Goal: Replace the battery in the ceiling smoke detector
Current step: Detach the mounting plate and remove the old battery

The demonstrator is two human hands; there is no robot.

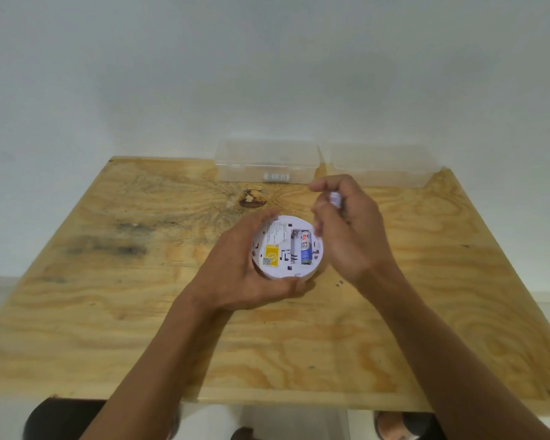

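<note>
The smoke detector point(287, 247) sits near the middle of the plywood table point(140, 312), turned back-side up so its open battery bay faces the ceiling. The left hand point(238, 271) cups it from the left and near side, fingers curled round the far rim and thumb pressed along the near edge, gripping the white disc firmly. One blue battery point(305, 247) lies in the right-hand slot of the bay; the slot beside it, to the left, shows bare. A yellow sticker point(271, 256) marks the left half of the back.

The right hand point(346, 230) hovers just beyond the detector's right rim, fingers bunched closed around a small pale, blurred object point(335, 198); it may be a second battery, but I cannot tell.

Two clear plastic boxes stand along the table's far edge against the wall: one point(267, 160) straight behind the detector, the other point(381, 165) to its right, touching or nearly so. Broad bare wood lies open to the left, to the right, and toward the near edge, where both forearms cross onto the table.
</note>
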